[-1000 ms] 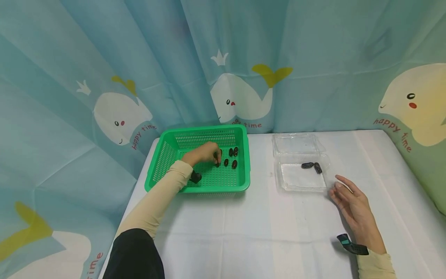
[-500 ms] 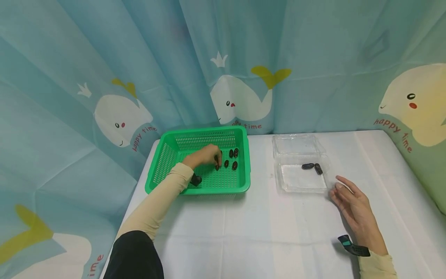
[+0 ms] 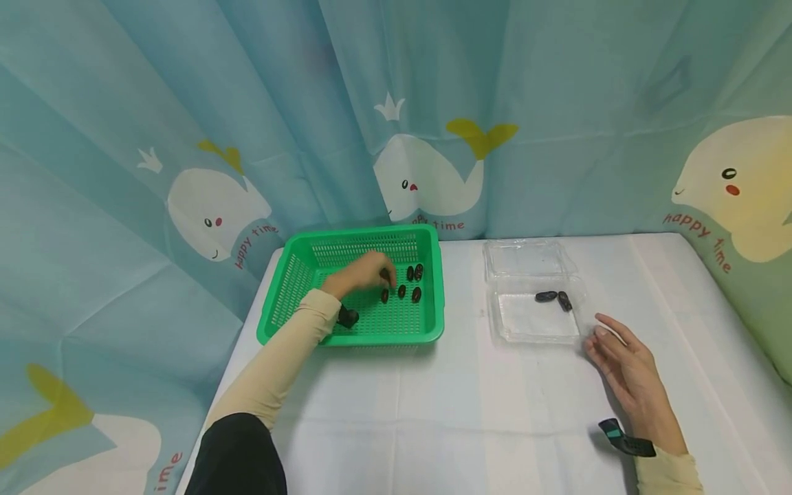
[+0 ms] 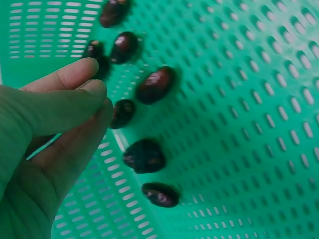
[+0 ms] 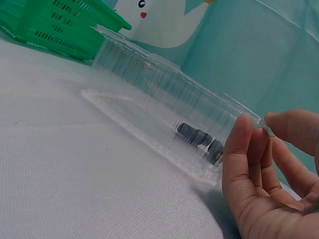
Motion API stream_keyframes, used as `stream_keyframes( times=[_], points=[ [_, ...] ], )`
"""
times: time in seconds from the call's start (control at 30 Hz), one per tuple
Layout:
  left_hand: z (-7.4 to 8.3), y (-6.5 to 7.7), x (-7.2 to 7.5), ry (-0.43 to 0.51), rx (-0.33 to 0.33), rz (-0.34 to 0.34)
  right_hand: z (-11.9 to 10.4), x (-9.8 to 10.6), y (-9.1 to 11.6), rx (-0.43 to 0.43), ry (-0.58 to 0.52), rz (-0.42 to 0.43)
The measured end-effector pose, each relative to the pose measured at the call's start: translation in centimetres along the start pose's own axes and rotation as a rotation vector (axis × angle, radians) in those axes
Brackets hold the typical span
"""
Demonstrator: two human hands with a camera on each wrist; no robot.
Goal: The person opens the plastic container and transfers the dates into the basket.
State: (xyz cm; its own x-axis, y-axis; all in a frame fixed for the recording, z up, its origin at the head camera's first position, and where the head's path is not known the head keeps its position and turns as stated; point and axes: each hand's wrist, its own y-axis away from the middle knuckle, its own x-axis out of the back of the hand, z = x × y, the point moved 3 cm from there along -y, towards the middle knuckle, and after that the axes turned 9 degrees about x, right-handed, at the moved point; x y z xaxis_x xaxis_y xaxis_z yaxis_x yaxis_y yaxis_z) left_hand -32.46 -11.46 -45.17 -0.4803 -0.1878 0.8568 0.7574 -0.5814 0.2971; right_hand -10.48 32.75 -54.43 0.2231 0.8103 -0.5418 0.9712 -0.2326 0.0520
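Note:
My left hand (image 3: 365, 271) reaches into a green plastic basket (image 3: 427, 333), over several small, glossy, dark brown dates (image 3: 416, 295). In the left wrist view its thumb and fingertips (image 4: 95, 88) come close together and show no date between them. One date (image 4: 122, 113) lies right beside the fingertips, and another two are partly hidden behind the index finger. At the right, my right hand (image 3: 631, 368) pinches the rim corner of a clear plastic clamshell box (image 5: 149, 79) between thumb and fingers. Inside that box lie two dark, wrinkled dates (image 3: 546, 296).
The box's hinged lid (image 3: 526, 258) lies folded back behind it. A white cloth (image 3: 445, 412) covers the table. Blue curtain (image 3: 557, 179) with whale prints hangs close behind the basket and box. A black strap (image 3: 348, 316) is on the left wrist, another (image 3: 628, 440) on the right.
My left hand has shifted slightly back and right from the date under its fingertips, which now shows uncovered in front of the hand. My right hand and the box have stayed put.

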Motion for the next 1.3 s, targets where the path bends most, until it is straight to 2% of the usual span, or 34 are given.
stream_keyframes(
  times=[0.27,0.47,0.73,0.9,1.03,1.3],
  points=[
    [0.7,0.9,1.6,0.060,0.011,0.050,-0.1,-0.3,-0.4,0.001,-0.004,-0.012],
    [2.3,1.8,2.0,0.100,0.046,0.100,-0.2,-0.1,-0.2,-0.005,0.004,-0.004],
    [6.0,3.3,2.3,0.234,0.072,0.204,-0.1,-0.1,-0.1,0.001,0.002,-0.002],
    [8.9,4.0,2.0,0.342,0.032,0.270,0.0,-0.1,-0.1,-0.002,-0.015,0.000],
    [11.0,4.3,1.4,0.401,0.002,0.316,-0.1,-0.1,0.0,-0.003,-0.030,0.002],
    [14.5,3.9,-0.4,0.499,0.014,0.370,-0.3,-0.3,0.0,0.004,-0.035,-0.009]
  ],
)
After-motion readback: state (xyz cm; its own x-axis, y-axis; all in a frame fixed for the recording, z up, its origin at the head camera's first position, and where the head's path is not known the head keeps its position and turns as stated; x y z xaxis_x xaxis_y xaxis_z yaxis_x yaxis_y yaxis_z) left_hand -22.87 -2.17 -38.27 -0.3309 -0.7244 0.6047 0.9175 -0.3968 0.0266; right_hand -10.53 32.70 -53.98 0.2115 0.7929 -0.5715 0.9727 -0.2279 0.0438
